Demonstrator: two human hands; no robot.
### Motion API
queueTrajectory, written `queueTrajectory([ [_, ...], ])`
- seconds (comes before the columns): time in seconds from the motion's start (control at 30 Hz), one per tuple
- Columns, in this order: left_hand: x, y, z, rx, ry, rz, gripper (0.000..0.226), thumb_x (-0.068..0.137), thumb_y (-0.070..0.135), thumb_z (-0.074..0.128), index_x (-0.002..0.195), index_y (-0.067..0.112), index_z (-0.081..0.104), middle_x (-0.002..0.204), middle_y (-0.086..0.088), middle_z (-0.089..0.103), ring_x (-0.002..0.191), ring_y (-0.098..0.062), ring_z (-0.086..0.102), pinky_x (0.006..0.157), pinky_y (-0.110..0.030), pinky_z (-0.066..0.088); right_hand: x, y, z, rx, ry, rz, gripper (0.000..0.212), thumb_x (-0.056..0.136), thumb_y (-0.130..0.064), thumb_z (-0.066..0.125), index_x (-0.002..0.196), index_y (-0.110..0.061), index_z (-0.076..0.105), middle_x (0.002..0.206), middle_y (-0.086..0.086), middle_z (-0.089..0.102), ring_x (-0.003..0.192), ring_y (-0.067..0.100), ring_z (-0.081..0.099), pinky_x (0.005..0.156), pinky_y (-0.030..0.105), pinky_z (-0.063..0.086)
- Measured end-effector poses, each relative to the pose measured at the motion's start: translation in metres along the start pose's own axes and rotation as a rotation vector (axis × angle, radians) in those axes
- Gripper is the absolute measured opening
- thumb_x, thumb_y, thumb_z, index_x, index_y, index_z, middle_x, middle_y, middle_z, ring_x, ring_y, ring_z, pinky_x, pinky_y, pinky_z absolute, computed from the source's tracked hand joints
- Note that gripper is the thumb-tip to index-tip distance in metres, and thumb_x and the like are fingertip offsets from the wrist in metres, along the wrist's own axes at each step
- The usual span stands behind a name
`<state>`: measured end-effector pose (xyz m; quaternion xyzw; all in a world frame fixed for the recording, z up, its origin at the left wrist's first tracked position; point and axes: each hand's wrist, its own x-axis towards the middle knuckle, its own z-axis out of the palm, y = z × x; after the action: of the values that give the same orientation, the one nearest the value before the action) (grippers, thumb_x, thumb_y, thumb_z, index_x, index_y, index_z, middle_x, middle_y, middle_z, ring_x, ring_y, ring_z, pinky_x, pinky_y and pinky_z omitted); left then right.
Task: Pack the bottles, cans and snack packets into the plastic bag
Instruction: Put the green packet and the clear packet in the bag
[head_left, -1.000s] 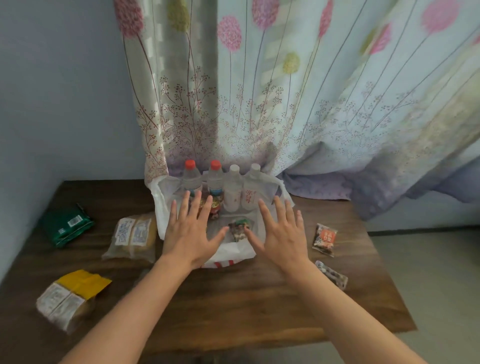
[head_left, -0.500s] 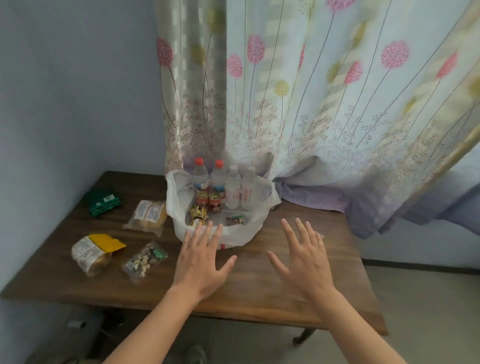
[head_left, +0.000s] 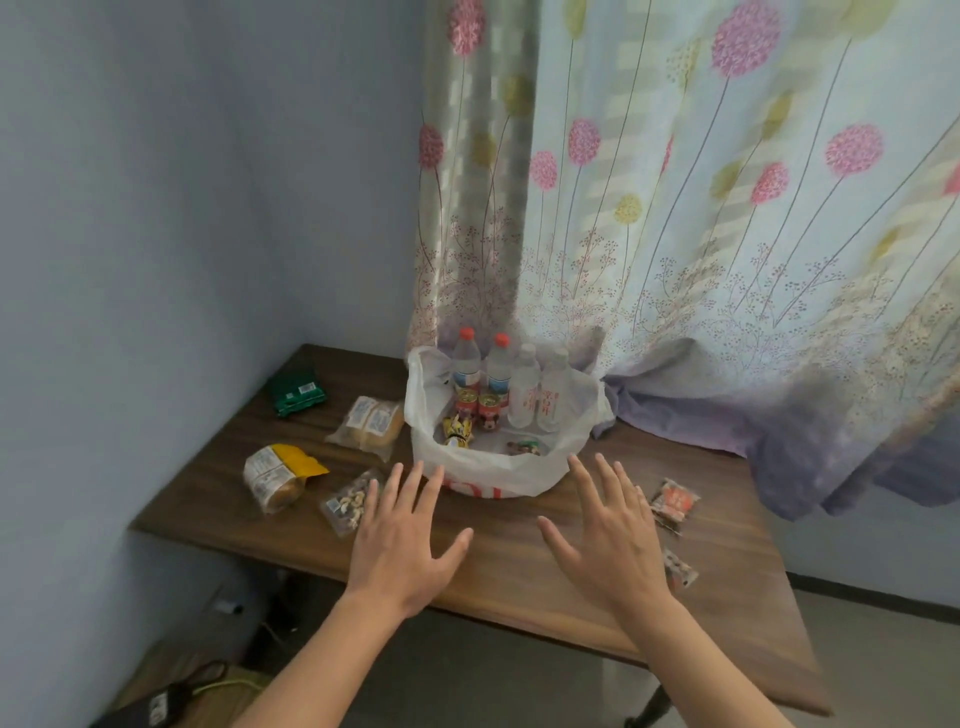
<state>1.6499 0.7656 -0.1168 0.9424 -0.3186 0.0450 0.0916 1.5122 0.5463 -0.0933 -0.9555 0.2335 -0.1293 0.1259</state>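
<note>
both hands pulled back from the white plastic bag (head_left: 485, 475) now, left hand (head_left: 402, 551) and right hand (head_left: 610, 545) spread flat, holding nothing

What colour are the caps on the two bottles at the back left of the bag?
Red. Both caps show best in the head view, above the plastic bag.

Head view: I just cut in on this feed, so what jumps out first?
Two open, empty hands, the left hand and right hand, hover spread over the near part of the wooden table. Just beyond them sits the open white plastic bag, with four bottles upright at its back and two red cans in front of them. Snack packets are still out: a yellow-topped packet at the left, a red packet at the right.
</note>
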Motion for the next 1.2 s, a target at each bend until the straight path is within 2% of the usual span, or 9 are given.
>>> queueTrajectory([
  [0.23, -0.017, -0.055, -0.022, -0.021, 0.049, -0.141, 0.091, 0.089, 0.082, 0.017, 0.164, 0.031, 0.010, 0.172, 0.000, 0.014, 0.159, -0.020, 0.004, 0.129, -0.046, 0.002, 0.018, -0.058, 0.016, 0.056, -0.044, -0.118, 0.086, 0.092, -0.078, 0.036, 0.164, -0.035, 0.014, 0.170, 0.004, 0.022, 0.158, 0.024, 0.013, 0.127, 0.045, 0.020],
  [0.37, -0.030, -0.095, -0.036, -0.032, 0.065, -0.210, 0.093, 0.088, 0.083, 0.016, 0.164, 0.030, 0.010, 0.172, -0.001, 0.015, 0.159, -0.021, 0.005, 0.129, -0.046, 0.004, 0.030, -0.103, 0.025, 0.126, -0.062, -0.133, 0.087, 0.090, -0.081, 0.030, 0.163, -0.037, 0.015, 0.169, 0.003, 0.023, 0.157, 0.025, 0.020, 0.126, 0.045, 0.024],
  [0.5, -0.040, -0.140, -0.047, -0.016, 0.068, -0.247, 0.094, 0.088, 0.083, 0.018, 0.164, 0.029, 0.013, 0.171, -0.002, 0.019, 0.159, -0.022, 0.009, 0.129, -0.048, 0.007, 0.037, -0.146, 0.038, 0.167, -0.061, -0.130, 0.086, 0.089, -0.083, 0.031, 0.161, -0.037, 0.020, 0.168, 0.003, 0.026, 0.154, 0.026, 0.026, 0.122, 0.045, 0.029],
  [0.6, -0.043, -0.171, -0.052, -0.013, 0.082, -0.273, 0.094, 0.087, 0.083, 0.018, 0.164, 0.029, 0.018, 0.170, -0.002, 0.023, 0.158, -0.023, 0.011, 0.128, -0.047, 0.006, 0.041, -0.175, 0.049, 0.193, -0.045, -0.144, 0.087, 0.087, -0.083, 0.031, 0.161, -0.037, 0.022, 0.166, 0.003, 0.031, 0.151, 0.028, 0.033, 0.119, 0.045, 0.034],
  [0.73, -0.038, -0.202, -0.055, -0.005, 0.098, -0.306, 0.092, 0.088, 0.082, 0.019, 0.164, 0.029, 0.016, 0.171, -0.002, 0.018, 0.159, -0.024, 0.009, 0.127, -0.046, 0.003, 0.048, -0.201, 0.063, 0.196, -0.034, -0.174, 0.083, 0.090, -0.080, 0.037, 0.160, -0.038, 0.023, 0.164, 0.004, 0.034, 0.149, 0.029, 0.036, 0.116, 0.047, 0.039],
  [1.0, -0.019, -0.226, -0.049, -0.032, 0.080, -0.348, 0.088, 0.091, 0.078, 0.026, 0.164, 0.029, 0.016, 0.171, -0.003, 0.017, 0.159, -0.026, 0.011, 0.127, -0.048, 0.006, 0.074, -0.228, 0.087, 0.197, -0.065, -0.176, 0.088, 0.084, -0.091, 0.020, 0.157, -0.043, 0.019, 0.166, 0.003, 0.031, 0.150, 0.029, 0.036, 0.117, 0.050, 0.040],
  [1.2, 0.014, -0.235, -0.032, -0.010, 0.042, -0.384, 0.089, 0.091, 0.080, 0.024, 0.164, 0.030, 0.011, 0.172, -0.001, 0.012, 0.159, -0.024, 0.006, 0.127, -0.046, 0.004, 0.116, -0.236, 0.107, 0.182, -0.105, -0.220, 0.084, 0.088, -0.086, 0.030, 0.159, -0.044, 0.015, 0.169, 0.003, 0.025, 0.153, 0.029, 0.030, 0.118, 0.049, 0.037],
])
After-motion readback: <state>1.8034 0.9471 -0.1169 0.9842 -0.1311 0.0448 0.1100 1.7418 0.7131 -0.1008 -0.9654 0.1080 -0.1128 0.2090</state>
